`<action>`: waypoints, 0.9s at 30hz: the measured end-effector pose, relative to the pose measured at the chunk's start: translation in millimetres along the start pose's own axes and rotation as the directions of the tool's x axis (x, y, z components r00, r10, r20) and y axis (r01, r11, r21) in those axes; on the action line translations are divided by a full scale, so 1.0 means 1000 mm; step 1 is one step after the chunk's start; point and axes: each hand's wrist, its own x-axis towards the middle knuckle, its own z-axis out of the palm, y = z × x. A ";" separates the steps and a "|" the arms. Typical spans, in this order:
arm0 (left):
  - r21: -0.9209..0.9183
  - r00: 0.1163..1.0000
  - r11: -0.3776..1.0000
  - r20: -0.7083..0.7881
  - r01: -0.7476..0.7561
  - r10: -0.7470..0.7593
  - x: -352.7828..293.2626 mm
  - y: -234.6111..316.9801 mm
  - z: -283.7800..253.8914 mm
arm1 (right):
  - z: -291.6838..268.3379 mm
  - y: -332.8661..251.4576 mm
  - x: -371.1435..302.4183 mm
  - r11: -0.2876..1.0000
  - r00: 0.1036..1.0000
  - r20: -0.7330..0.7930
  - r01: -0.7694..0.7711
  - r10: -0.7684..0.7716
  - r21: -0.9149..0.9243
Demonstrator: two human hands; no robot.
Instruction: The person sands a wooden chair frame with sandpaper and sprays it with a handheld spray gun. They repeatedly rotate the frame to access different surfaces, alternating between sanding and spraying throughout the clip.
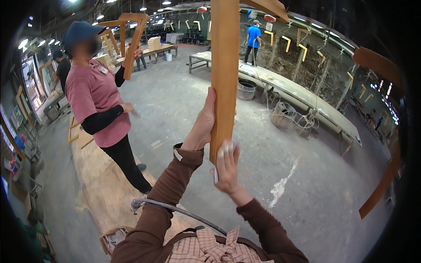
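Upright in front of me stands a long orange-brown wooden frame piece [225, 65], and a curved wooden part [268, 8] shows beside its top. My left hand [205, 120] is wrapped round its lower length, the thumb lying along the near left face. Near the bottom end, my right hand [228, 168] is pressed up against the wood with its fingers extended and slightly blurred. A thin pale pad [215, 175] shows at the edge of that palm; its exact kind is unclear.
A co-worker in a pink shirt [103, 96] stands at left with a wooden frame [135, 46]. A grey hose [175, 207] crosses near my left forearm above a plywood board [94, 184]. Wooden parts [381, 188] hang at right. Beyond are a long table [298, 92] and metal buckets [283, 115].
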 end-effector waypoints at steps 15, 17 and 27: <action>-0.083 0.991 0.996 0.136 0.024 -0.013 0.002 -0.006 -0.008 | -0.008 -0.011 0.010 0.999 0.990 -0.143 -0.013 0.008 -0.033; -0.107 0.995 0.994 0.096 0.006 0.004 0.000 -0.012 -0.003 | -0.013 0.003 0.033 0.994 0.999 -0.031 -0.047 0.044 -0.102; -0.181 0.969 0.983 0.244 0.019 0.026 -0.007 -0.017 -0.016 | -0.013 0.004 0.042 0.981 0.994 0.008 0.111 -0.111 -0.160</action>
